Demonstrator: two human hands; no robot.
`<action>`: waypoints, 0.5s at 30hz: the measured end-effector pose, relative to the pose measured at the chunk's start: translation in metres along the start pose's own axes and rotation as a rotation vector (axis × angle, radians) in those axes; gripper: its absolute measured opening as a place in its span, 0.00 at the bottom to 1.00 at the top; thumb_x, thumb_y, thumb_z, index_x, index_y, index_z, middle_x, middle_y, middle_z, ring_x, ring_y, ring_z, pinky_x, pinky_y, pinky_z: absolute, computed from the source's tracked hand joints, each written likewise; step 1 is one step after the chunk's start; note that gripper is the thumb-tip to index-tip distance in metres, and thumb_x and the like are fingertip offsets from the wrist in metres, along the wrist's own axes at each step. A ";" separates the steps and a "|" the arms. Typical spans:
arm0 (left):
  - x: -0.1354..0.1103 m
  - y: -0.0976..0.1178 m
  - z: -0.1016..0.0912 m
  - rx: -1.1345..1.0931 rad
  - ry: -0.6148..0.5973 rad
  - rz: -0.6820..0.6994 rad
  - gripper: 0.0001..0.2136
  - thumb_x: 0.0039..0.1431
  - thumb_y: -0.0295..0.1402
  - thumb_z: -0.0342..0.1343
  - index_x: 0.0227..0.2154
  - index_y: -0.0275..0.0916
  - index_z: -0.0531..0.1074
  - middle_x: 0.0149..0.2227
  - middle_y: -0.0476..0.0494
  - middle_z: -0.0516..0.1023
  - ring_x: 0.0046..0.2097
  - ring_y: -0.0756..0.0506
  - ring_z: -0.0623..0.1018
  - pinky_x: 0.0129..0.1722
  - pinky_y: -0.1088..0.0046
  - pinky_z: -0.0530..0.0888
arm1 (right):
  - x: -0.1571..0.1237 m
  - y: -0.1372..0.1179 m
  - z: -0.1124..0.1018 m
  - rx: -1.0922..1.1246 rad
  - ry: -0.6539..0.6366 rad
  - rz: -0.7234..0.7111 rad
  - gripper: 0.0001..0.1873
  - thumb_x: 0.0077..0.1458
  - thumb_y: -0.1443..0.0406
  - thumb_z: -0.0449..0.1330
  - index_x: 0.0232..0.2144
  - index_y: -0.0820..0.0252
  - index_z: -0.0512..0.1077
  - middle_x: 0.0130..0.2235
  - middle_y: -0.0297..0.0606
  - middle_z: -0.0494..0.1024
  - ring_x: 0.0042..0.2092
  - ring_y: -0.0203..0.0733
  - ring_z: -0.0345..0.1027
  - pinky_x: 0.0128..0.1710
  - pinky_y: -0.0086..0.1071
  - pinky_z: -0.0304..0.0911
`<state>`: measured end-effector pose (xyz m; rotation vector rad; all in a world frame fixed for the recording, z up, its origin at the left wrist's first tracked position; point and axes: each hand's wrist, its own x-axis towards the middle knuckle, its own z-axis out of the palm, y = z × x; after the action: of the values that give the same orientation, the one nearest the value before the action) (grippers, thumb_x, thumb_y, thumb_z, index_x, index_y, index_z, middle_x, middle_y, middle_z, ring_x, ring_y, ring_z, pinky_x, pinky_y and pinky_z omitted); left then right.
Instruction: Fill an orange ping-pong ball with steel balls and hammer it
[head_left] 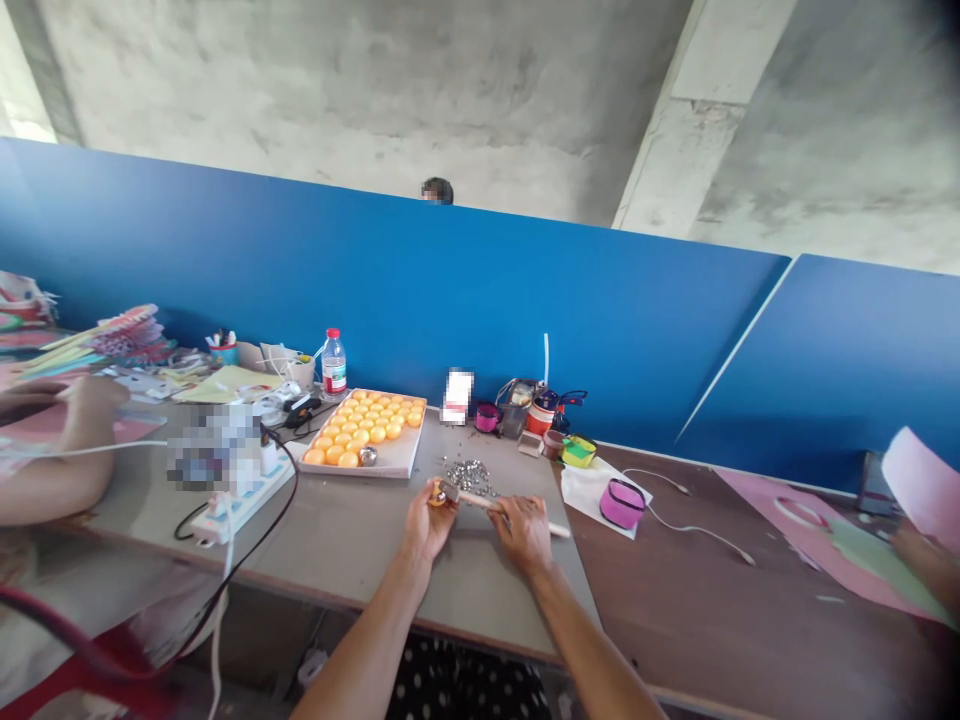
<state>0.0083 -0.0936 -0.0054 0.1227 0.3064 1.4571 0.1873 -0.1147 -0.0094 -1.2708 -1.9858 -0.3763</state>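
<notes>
My left hand is closed around an orange ball above the table. A small hammer with a pale wooden handle lies in the grip of my right hand, its head right at the ball; whether they touch I cannot tell. Just beyond my hands, small shiny metal pieces are heaped loosely on the grey tabletop. To the left, a shallow box holds rows of orange balls. One silver-coated ball sits at its near edge.
A power strip with cables lies left, beyond it a bottle. Against the blue partition stand a phone and small containers. A purple pouch rests on white paper at right. Other people's arms show at both sides.
</notes>
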 end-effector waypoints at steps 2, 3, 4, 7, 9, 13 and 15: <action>0.000 -0.001 -0.001 0.009 -0.022 -0.013 0.03 0.54 0.28 0.55 0.27 0.34 0.71 0.25 0.45 0.75 0.26 0.49 0.75 0.30 0.72 0.74 | 0.000 0.001 0.000 0.028 0.025 0.015 0.08 0.57 0.63 0.53 0.29 0.58 0.69 0.26 0.33 0.74 0.31 0.36 0.66 0.40 0.32 0.47; 0.000 0.000 -0.001 0.015 -0.039 -0.023 0.04 0.54 0.29 0.56 0.28 0.34 0.71 0.26 0.44 0.76 0.28 0.49 0.76 0.31 0.70 0.75 | 0.000 0.001 0.000 0.037 0.034 0.026 0.08 0.57 0.63 0.53 0.29 0.58 0.69 0.26 0.33 0.74 0.31 0.36 0.66 0.41 0.33 0.47; 0.000 0.000 -0.002 0.019 -0.057 -0.033 0.05 0.54 0.31 0.56 0.28 0.34 0.71 0.27 0.44 0.76 0.29 0.48 0.76 0.33 0.69 0.75 | 0.000 0.001 0.000 0.042 0.033 0.034 0.08 0.57 0.63 0.52 0.29 0.58 0.69 0.26 0.33 0.74 0.31 0.36 0.66 0.40 0.33 0.47; 0.001 0.001 -0.006 0.016 -0.089 -0.051 0.08 0.55 0.35 0.56 0.27 0.35 0.71 0.28 0.44 0.76 0.32 0.47 0.77 0.33 0.70 0.75 | 0.000 0.000 0.000 0.038 -0.020 0.016 0.09 0.57 0.63 0.52 0.27 0.58 0.69 0.26 0.33 0.74 0.31 0.36 0.66 0.40 0.32 0.47; 0.002 0.002 -0.008 0.004 -0.078 -0.049 0.10 0.56 0.37 0.55 0.26 0.35 0.70 0.27 0.44 0.76 0.31 0.48 0.77 0.31 0.72 0.74 | 0.000 0.000 0.000 0.038 -0.039 -0.009 0.08 0.57 0.63 0.53 0.27 0.57 0.69 0.26 0.33 0.74 0.31 0.36 0.66 0.40 0.33 0.47; 0.003 0.002 -0.008 0.011 -0.030 -0.042 0.14 0.56 0.43 0.53 0.26 0.36 0.71 0.28 0.43 0.77 0.31 0.47 0.78 0.34 0.68 0.75 | 0.000 0.000 -0.001 0.018 0.007 -0.003 0.08 0.57 0.64 0.52 0.29 0.58 0.69 0.26 0.34 0.74 0.31 0.37 0.66 0.40 0.33 0.47; 0.002 0.003 -0.008 0.031 -0.021 -0.053 0.16 0.56 0.46 0.51 0.27 0.36 0.72 0.30 0.41 0.78 0.33 0.46 0.78 0.35 0.66 0.75 | 0.001 0.000 -0.002 -0.017 0.010 -0.016 0.09 0.57 0.65 0.51 0.28 0.58 0.69 0.26 0.34 0.74 0.31 0.36 0.66 0.39 0.32 0.47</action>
<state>0.0038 -0.0921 -0.0122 0.1538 0.3131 1.3979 0.1878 -0.1153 -0.0073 -1.2626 -1.9894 -0.4072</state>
